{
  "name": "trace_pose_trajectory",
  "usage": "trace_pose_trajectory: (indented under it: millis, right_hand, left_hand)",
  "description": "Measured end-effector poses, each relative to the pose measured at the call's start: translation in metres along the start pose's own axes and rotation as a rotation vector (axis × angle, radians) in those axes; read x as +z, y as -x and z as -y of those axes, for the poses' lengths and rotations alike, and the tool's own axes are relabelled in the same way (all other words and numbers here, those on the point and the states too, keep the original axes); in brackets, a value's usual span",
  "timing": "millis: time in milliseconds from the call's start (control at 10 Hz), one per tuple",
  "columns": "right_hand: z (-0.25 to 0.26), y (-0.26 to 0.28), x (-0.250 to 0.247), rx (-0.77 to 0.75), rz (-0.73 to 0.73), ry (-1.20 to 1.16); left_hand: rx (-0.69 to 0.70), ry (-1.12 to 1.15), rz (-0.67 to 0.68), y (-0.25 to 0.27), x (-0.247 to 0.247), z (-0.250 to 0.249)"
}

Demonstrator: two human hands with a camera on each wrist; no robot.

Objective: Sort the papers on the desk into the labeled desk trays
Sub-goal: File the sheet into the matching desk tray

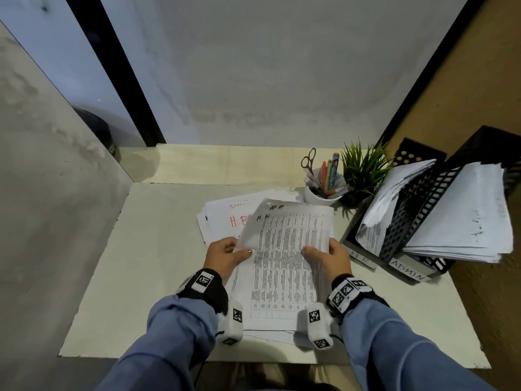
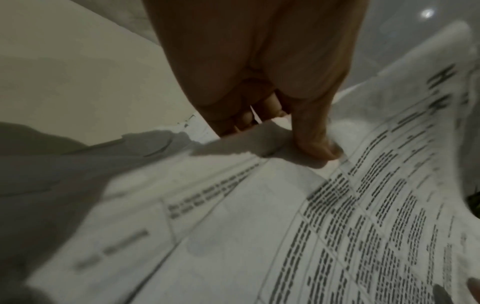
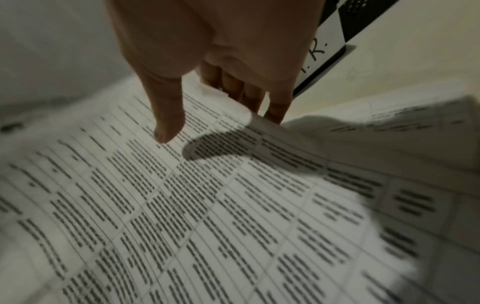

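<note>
We have the printed table sheet (image 1: 284, 249) marked "H R" lifted off the loose paper pile (image 1: 222, 218) at mid-desk, left hand (image 1: 225, 256) pinching its left edge with thumb on top, right hand (image 1: 328, 256) pinching the right edge. Risk as we judge it: the limp sheet buckles, or a second sheet clings underneath and gets misfiled, or it goes into the ADMIN tray (image 1: 408, 273) instead of the HR tray (image 1: 362, 259) just beside it. Count: two hands, two labeled trays both holding papers, one pen cup (image 1: 322, 193), one scissors (image 1: 308, 160), one potted plant (image 1: 363, 170); pile sheets too overlapped to count.
</note>
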State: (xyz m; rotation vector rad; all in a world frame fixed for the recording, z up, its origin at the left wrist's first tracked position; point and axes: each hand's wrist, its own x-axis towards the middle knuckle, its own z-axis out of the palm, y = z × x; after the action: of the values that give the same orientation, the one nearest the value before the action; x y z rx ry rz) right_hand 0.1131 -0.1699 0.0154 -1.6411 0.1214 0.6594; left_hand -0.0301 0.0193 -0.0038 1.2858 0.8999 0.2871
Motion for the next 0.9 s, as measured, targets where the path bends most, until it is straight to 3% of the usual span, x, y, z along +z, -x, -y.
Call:
trace_pose_trajectory:
  millis: [300, 500, 700, 800, 900]
  right_hand:
    - [-0.007, -0.009, -0.008, 0.073, -0.115, -0.222]
    - [-0.015, -0.022, -0.020, 0.104, -0.112, -0.177]
    - [-0.020, -0.033, -0.016, 0.258, 0.045, -0.093]
    - [-0.011, -0.039, -0.014, 0.199, -0.091, 0.013]
    - [-0.019, -0.048, -0.017, 0.157, -0.070, -0.011]
  left_hand:
    - [-0.005, 0.004, -0.180, -0.018, -0.021, 0.020]
    - [-0.083, 0.072, -0.130, -0.013, -0.020, 0.012]
    - [-0.118, 0.042, 0.002, 0.001, -0.002, -0.006]
    - [-0.159, 0.043, 0.023, 0.001, 0.001, -0.008]
    - [-0.193, 0.084, 0.025, 0.000, 0.000, -0.011]
